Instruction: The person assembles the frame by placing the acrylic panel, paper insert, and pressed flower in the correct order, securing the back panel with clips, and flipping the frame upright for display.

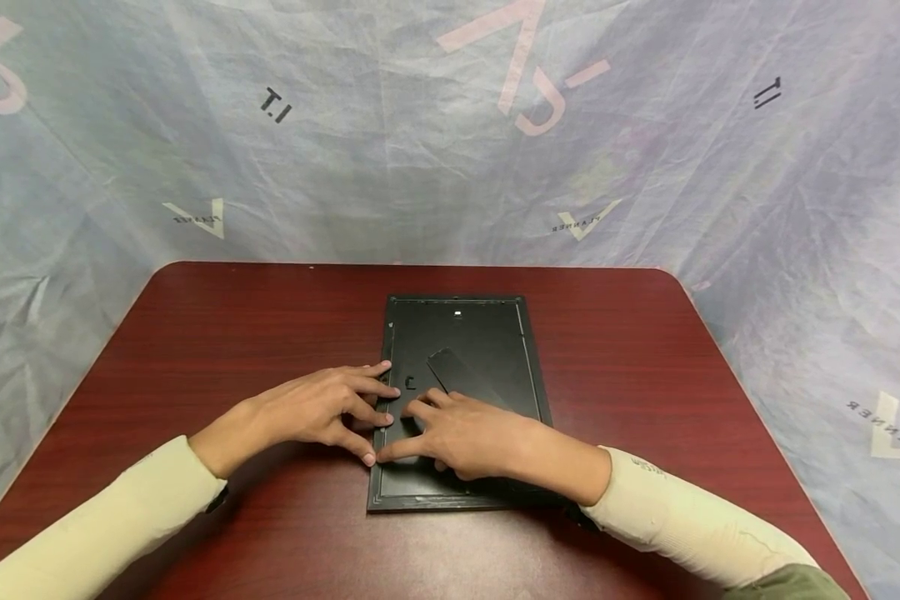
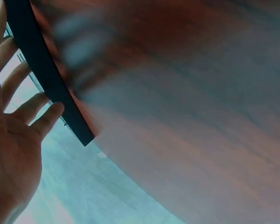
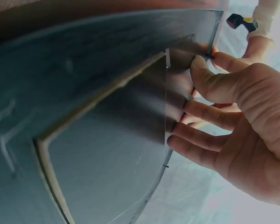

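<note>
A black picture frame (image 1: 487,342) lies on the table with its back facing up, its easel stand (image 1: 457,372) set slantwise on the backing. My left hand (image 1: 326,408) rests along the frame's left edge, fingers spread and fairly straight over the rim. Across the backing reaches my right hand (image 1: 461,437), its thumb at the lower left rim close to the left thumb. In the right wrist view the fingers (image 3: 210,116) of that hand are extended against the backing, near the stand (image 3: 107,121). The left wrist view shows the frame's black side (image 2: 46,70) under the left fingers.
The frame sits mid-table on a dark red wooden table (image 1: 270,317) with rounded far corners. Grey printed cloth (image 1: 390,142) hangs behind and on both sides. A small metal hook (image 1: 410,382) is on the backing beside the left hand.
</note>
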Motion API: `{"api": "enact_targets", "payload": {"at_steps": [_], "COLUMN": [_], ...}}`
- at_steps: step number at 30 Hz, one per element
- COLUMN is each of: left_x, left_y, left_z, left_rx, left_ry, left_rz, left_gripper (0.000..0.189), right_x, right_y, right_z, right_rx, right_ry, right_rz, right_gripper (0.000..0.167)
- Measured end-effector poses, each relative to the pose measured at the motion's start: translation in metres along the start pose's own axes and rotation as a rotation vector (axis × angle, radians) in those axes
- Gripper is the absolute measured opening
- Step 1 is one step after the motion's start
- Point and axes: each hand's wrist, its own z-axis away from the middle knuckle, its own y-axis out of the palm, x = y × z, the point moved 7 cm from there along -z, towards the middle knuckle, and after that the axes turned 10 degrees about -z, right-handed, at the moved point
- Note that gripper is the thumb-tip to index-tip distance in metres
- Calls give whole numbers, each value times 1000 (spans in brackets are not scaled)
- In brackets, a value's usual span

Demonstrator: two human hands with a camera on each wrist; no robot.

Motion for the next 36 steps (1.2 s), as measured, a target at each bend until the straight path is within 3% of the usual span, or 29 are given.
{"api": "enact_targets", "payload": {"at_steps": [5,11,15,28,36], "left_x": [0,-1,-2,-3,-5], "left_y": [0,2,1,-1,-1], "left_z": [-4,-4,-5,-7,-8], "left_rx": [31,158,206,241,228], "left_ry": [-29,-120,-161,-191,-184], "left_rz": [17,44,64,81,42], "left_gripper": [56,64,64,60,61], "right_x": [0,2,4,11,13], "right_y": [-1,-2,-2,-3,-4], "right_z": [-1,-4,-4,-5,-6], "right_rx": [1,-8,-10,-5,27], "right_ry": [14,14,16,36,109], "right_rz": [-18,-32,-43,-28,-27], "right_gripper": [79,79,76,61,59]}}
